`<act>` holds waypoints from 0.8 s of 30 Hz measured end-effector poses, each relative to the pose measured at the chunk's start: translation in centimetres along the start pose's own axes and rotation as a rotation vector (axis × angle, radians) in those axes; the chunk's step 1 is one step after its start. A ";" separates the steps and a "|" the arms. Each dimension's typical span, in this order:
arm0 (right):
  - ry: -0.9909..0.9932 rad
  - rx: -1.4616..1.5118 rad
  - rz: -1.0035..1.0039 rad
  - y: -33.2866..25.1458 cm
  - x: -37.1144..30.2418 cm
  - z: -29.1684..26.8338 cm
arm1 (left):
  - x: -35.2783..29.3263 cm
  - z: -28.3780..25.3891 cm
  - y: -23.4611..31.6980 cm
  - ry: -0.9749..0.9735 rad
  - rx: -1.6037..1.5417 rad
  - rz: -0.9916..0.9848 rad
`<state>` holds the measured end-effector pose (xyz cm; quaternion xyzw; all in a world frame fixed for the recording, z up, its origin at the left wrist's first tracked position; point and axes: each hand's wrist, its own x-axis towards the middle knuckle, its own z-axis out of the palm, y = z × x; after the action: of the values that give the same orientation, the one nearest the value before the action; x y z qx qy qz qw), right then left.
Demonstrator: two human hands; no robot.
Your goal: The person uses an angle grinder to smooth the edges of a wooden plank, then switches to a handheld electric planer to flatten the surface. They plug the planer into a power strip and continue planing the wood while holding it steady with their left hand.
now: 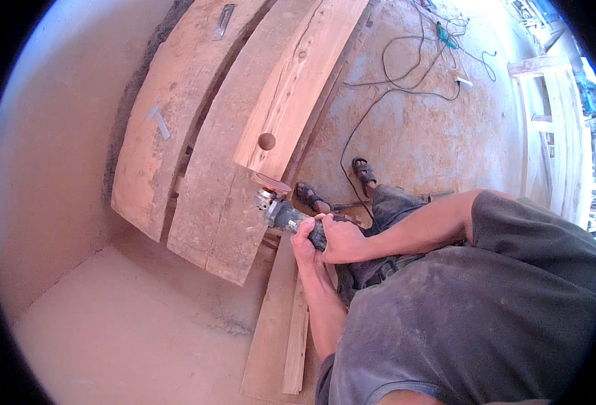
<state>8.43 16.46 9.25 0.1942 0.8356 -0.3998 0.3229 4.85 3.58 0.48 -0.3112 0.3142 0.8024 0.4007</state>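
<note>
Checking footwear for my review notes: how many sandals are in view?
2, both worn: one sandal just right of the disc on the angle grinder, the other sandal higher and farther right in the picture.

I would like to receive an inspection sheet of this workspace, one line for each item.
Surface: worn wooden bench, long gap between its boards.
Job's things: power tool with round disc, close to the end of a pale plank; contact unclear.
Clutter: two metal pieces on the bench.
Hands: left hand and right hand grip the tool.
Cables: dark, looped on the floor.
Surroundings: wall at left, loose boards below.
</note>
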 end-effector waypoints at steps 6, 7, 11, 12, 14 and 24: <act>0.030 0.031 -0.022 0.7 -1.0 -0.6 | -0.3 0.3 -1.3 -0.002 -0.021 -0.027; 0.028 0.035 -0.021 0.7 -1.0 -0.7 | -0.3 0.3 -1.3 -0.022 -0.024 -0.027; -0.019 0.029 0.021 0.3 -0.9 -1.5 | -0.2 0.4 -1.1 -0.038 -0.043 -0.039; -0.048 0.009 0.052 0.0 -0.8 -1.6 | 0.0 0.2 -1.0 -0.027 -0.029 -0.025; -0.029 0.032 0.043 -0.5 -0.5 -1.9 | 0.4 0.1 -0.5 -0.035 -0.013 0.000; 0.030 0.051 -0.012 -3.4 2.1 -2.2 | 1.4 1.0 4.1 -0.040 0.013 -0.055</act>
<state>4.10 16.23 10.69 0.2031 0.8310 -0.4199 0.3031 0.52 2.98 1.07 -0.3012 0.3026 0.7951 0.4308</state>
